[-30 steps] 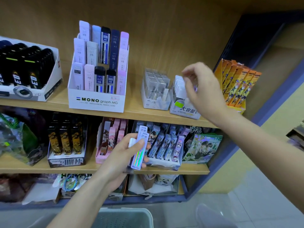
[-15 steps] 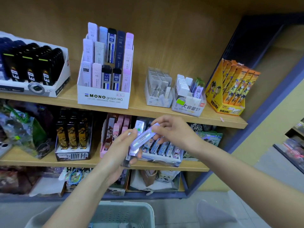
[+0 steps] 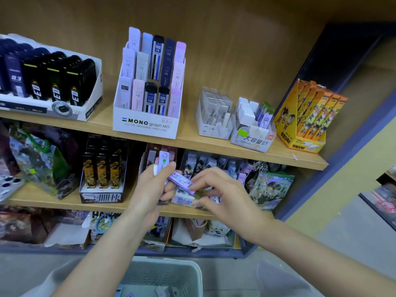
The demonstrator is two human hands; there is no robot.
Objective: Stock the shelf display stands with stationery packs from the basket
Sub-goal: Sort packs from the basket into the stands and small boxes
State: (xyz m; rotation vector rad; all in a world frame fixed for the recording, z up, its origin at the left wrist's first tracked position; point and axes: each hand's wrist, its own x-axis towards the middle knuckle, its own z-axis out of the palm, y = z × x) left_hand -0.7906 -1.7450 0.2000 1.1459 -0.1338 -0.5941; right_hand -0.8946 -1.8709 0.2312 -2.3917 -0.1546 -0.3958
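While the left hand (image 3: 150,190) grips several upright packs (image 3: 164,161), the right hand (image 3: 221,189) pinches one purple pack (image 3: 182,181), tilted between both hands, in front of the middle shelf (image 3: 42,200). The basket (image 3: 167,262) sits below them; the white display stand (image 3: 252,140) stands near the right end of the upper shelf (image 3: 192,139).

You have a slim purple pack (image 3: 181,181) slanted between left hand (image 3: 150,189) and right hand (image 3: 222,195); pale packs (image 3: 162,162) stand upright in the left; grey basket (image 3: 171,266) sits below.
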